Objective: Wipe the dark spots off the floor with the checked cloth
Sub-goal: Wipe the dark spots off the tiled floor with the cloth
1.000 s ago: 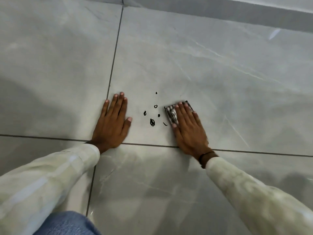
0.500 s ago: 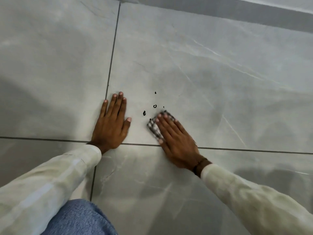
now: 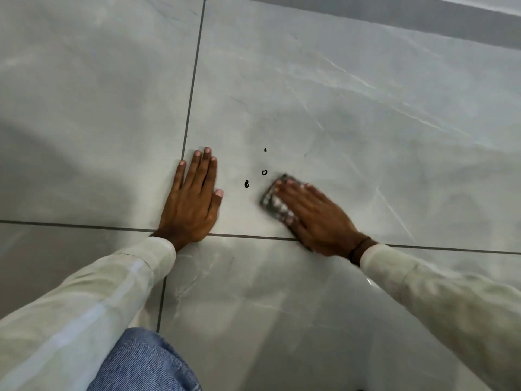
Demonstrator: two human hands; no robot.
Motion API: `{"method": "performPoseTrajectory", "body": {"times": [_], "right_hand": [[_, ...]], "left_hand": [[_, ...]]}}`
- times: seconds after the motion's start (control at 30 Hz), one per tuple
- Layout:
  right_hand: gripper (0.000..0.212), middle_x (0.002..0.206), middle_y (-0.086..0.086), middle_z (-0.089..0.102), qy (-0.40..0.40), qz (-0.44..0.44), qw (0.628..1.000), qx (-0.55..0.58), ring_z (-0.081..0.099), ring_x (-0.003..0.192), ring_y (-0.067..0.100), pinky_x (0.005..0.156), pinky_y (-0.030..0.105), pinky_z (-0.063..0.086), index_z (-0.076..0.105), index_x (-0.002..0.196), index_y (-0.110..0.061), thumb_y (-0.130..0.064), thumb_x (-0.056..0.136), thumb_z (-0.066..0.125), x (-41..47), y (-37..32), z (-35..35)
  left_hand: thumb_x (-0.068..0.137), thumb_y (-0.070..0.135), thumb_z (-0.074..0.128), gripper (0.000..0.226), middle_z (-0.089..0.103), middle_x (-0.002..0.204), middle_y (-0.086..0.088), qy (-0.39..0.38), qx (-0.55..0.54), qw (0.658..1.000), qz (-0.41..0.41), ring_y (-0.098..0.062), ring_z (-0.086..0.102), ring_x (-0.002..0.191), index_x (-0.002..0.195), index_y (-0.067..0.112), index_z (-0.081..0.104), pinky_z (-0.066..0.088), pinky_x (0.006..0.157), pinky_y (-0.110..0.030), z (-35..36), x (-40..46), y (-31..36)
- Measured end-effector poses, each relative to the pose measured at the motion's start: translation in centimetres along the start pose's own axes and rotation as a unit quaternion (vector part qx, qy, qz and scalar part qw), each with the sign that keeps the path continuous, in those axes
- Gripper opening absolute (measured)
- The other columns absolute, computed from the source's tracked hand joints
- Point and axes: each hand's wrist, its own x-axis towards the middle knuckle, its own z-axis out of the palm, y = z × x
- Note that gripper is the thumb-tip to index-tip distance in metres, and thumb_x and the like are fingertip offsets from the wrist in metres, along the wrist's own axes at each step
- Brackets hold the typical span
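Because the left hand (image 3: pixel 194 198) lies spread flat at frame centre-left, seemingly as a brace, the right hand (image 3: pixel 313 218) presses flat, fingers together, on the checked cloth (image 3: pixel 272 203), just right of three remaining dark spots (image 3: pixel 264 172).

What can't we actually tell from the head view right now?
- Floor under the checked cloth: hidden by cloth and right hand; any spots there can't be seen.
- Cloth pattern and right fingers: motion-blurred.
- Floor under the flat left hand: covered.
- Topmost dark spot: too small for shape.
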Motion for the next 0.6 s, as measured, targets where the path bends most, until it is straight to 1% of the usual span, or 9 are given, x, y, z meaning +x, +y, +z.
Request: {"method": "performPoseTrajectory", "body": {"times": [0.07, 0.13, 0.2, 0.27, 0.3, 0.4, 0.47, 0.53, 0.6], "right_hand": [[0.063, 0.18, 0.001, 0.019, 0.029, 0.091, 0.995, 0.015, 0.013, 0.168, 0.018, 0.136, 0.046, 0.021, 0.022, 0.17, -0.02, -0.04, 0.111, 0.03, 2.5, -0.5, -0.4], [0.064, 0.18, 0.004, 0.019, 0.043, 0.115, 0.992, 0.034, 0.013, 0.169, 0.021, 0.136, 0.048, 0.021, 0.022, 0.17, -0.017, -0.04, 0.11, 0.03, 4.0, -3.2, -0.2], [0.064, 0.18, 0.004, 0.02, 0.033, 0.037, 0.998, 0.025, 0.013, 0.169, 0.021, 0.137, 0.047, 0.019, 0.022, 0.17, -0.016, -0.039, 0.111, 0.031, 2.9, -4.8, 0.7], [0.063, 0.181, 0.001, 0.019, 0.009, -0.043, 0.999, 0.006, 0.013, 0.169, 0.017, 0.138, 0.041, 0.016, 0.02, 0.17, -0.019, -0.04, 0.112, 0.032, 0.7, -3.5, 0.8], [0.062, 0.18, 0.0, 0.02, 0.007, -0.052, 0.999, -0.003, 0.014, 0.168, 0.016, 0.138, 0.041, 0.017, 0.021, 0.17, -0.02, -0.041, 0.112, 0.032, 0.2, -2.2, 0.7], [0.062, 0.18, 0.002, 0.022, 0.032, 0.053, 0.998, 0.006, 0.016, 0.168, 0.019, 0.135, 0.046, 0.023, 0.024, 0.17, -0.019, -0.04, 0.112, 0.031, 2.2, -0.1, -0.3], [0.063, 0.18, 0.003, 0.02, 0.049, 0.116, 0.991, 0.034, 0.014, 0.168, 0.021, 0.135, 0.047, 0.022, 0.023, 0.17, -0.017, -0.039, 0.111, 0.034, 5.0, -1.7, -0.8], [0.063, 0.179, 0.006, 0.022, 0.044, 0.075, 0.995, 0.04, 0.015, 0.168, 0.024, 0.136, 0.049, 0.02, 0.024, 0.169, -0.015, -0.036, 0.111, 0.037, 5.9, -4.1, -0.6], [0.063, 0.179, 0.005, 0.024, 0.021, -0.028, 0.999, 0.023, 0.018, 0.168, 0.023, 0.137, 0.046, 0.019, 0.025, 0.169, -0.015, -0.037, 0.111, 0.036, 4.0, -5.1, 0.0]], "left_hand": [[0.107, 0.032, 0.028, 0.069, 0.007, 0.179, -0.016, 0.003, -0.013, 1.0, -0.003, -0.03, 0.008, 0.168, 0.167, 0.003, 0.012, 0.014, 0.135, -0.056, 0.0, 0.1, -0.1], [0.107, 0.029, 0.027, 0.067, 0.009, 0.179, -0.014, 0.004, -0.037, 0.999, -0.005, -0.029, 0.009, 0.168, 0.167, 0.004, 0.015, 0.014, 0.135, -0.055, -0.2, 0.2, -0.2], [0.106, 0.027, 0.026, 0.066, 0.01, 0.179, -0.013, 0.005, -0.051, 0.999, -0.008, -0.028, 0.009, 0.168, 0.167, 0.004, 0.016, 0.014, 0.136, -0.054, -0.4, 0.1, -0.2], [0.106, 0.027, 0.026, 0.065, 0.009, 0.179, -0.012, 0.006, -0.054, 0.998, -0.008, -0.027, 0.008, 0.168, 0.167, 0.005, 0.016, 0.013, 0.136, -0.053, -0.5, 0.2, -0.1], [0.107, 0.027, 0.026, 0.066, 0.009, 0.179, -0.012, 0.007, -0.054, 0.998, -0.008, -0.027, 0.008, 0.168, 0.167, 0.005, 0.015, 0.014, 0.136, -0.053, -0.4, 0.1, -0.1], [0.107, 0.027, 0.027, 0.065, 0.011, 0.179, -0.014, 0.014, -0.049, 0.999, -0.009, -0.029, 0.01, 0.167, 0.167, 0.004, 0.016, 0.015, 0.135, -0.054, -0.2, 0.1, 0.0], [0.107, 0.027, 0.027, 0.066, 0.011, 0.179, -0.015, 0.013, -0.05, 0.999, -0.007, -0.029, 0.01, 0.167, 0.167, 0.004, 0.016, 0.014, 0.135, -0.055, -0.3, 0.2, -0.1], [0.107, 0.028, 0.027, 0.066, 0.01, 0.179, -0.014, 0.009, -0.052, 0.999, -0.007, -0.029, 0.009, 0.168, 0.167, 0.004, 0.015, 0.013, 0.136, -0.054, -0.4, 0.1, 0.0], [0.108, 0.027, 0.026, 0.065, 0.01, 0.179, -0.013, 0.011, -0.056, 0.998, -0.007, -0.028, 0.009, 0.168, 0.167, 0.005, 0.015, 0.013, 0.136, -0.053, -0.4, 0.0, 0.0]]}}
